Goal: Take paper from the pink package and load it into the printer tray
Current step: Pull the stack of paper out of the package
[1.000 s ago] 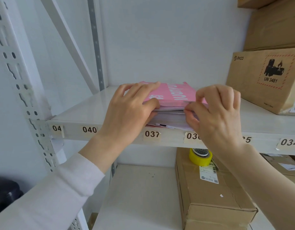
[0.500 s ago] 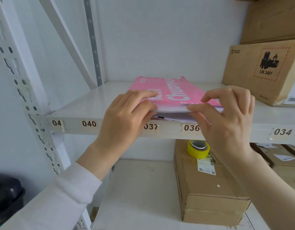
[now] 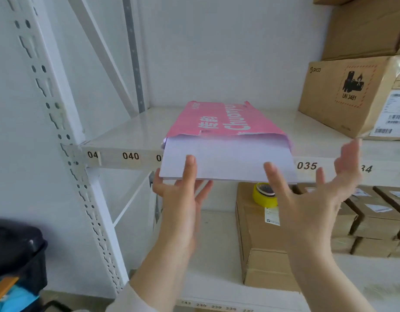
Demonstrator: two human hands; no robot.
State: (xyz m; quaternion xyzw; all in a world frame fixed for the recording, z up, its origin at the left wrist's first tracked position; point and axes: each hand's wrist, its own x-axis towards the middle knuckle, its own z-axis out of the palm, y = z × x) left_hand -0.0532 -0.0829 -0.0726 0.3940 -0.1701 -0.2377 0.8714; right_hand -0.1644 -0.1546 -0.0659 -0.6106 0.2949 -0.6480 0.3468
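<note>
The package (image 3: pixel 219 119) lies on the upper shelf (image 3: pixel 131 131), and the paper stack (image 3: pixel 226 161) sticks out of it over the front edge. To its right stands a cardboard box (image 3: pixel 352 95). Below, on the lower shelf (image 3: pixel 217 233), a tape roll (image 3: pixel 265 195) sits on another box (image 3: pixel 260 244). The left hand (image 3: pixel 181 199) is under the stack.

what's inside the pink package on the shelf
A stack of white paper sticks out of the pink package, gripped by the left hand. How far it reaches inside is hidden.
</note>
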